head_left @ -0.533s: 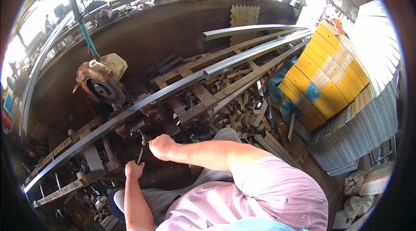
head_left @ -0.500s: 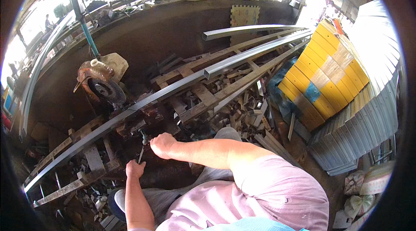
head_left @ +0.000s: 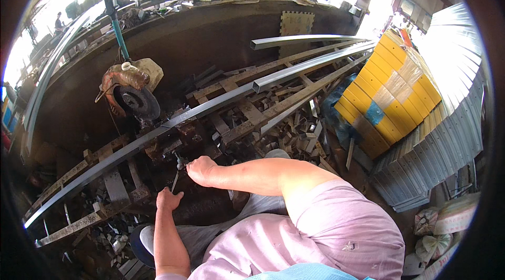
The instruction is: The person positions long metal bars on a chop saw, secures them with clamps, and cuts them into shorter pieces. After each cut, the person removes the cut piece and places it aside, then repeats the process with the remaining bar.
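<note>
My left hand (head_left: 167, 199) is closed around the lower end of a thin metal rod (head_left: 175, 181), with the thumb sticking out. That rod meets a metal clamp screw (head_left: 180, 163) in front of the machine. My right hand (head_left: 201, 170) is closed beside the screw; its fingers hide what they grip there. Just beyond my hands, a long square steel tube (head_left: 210, 105) lies across a low frame. Above the tube stands a cut-off saw with a dark round disc (head_left: 138, 102), an orange-brown guard (head_left: 123, 76) and a teal handle bar (head_left: 117, 30).
Wooden-looking rails (head_left: 252, 113) carry the tube, and another square tube (head_left: 305, 41) lies farther back. Metal offcuts (head_left: 300, 135) litter the ground. Yellow ribbed panels (head_left: 389, 96) and stacked grey metal sheets (head_left: 431, 148) stand at the right, near sacks (head_left: 434, 246).
The whole view has shifted slightly. Both hands stay by the screw and rod, and my left thumb now sticks out more. The tube and saw look unmoved.
</note>
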Demonstrator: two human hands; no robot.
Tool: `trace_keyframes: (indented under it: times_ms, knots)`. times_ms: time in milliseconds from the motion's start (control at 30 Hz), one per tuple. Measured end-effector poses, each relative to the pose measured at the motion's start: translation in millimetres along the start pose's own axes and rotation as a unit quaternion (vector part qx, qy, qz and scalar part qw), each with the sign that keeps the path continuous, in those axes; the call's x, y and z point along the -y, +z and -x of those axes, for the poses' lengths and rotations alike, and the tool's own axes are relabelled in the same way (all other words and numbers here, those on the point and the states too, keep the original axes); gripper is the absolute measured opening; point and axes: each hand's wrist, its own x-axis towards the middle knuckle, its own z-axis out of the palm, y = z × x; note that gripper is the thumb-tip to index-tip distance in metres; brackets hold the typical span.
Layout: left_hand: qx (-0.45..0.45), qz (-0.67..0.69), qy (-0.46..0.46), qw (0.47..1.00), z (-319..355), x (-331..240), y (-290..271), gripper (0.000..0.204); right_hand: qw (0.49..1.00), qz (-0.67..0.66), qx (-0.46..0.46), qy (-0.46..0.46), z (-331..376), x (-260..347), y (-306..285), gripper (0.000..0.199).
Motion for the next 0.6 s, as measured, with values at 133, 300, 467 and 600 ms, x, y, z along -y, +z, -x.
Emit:
trace_keyframes:
  times_ms: [133,300,467,600]
  knots:
    - [-0.007,-0.01,-0.023,1.0,15,28,-6,0.074,0.972,-0.219,0.014,0.085,-7,12,-31,0.018]
    - [0.003,0.012,-0.006,1.0,-1,5,0,0.077,0.774,-0.562,0.077,0.28,-30,-20,42,0.033]
    - [0.008,0.017,-0.017,1.0,7,11,-5,0.076,0.994,-0.068,-0.079,-0.015,11,2,-33,0.044]
    - [0.005,0.019,-0.006,1.0,5,5,-6,0.074,0.992,-0.121,0.009,0.024,0,-4,-12,0.03]
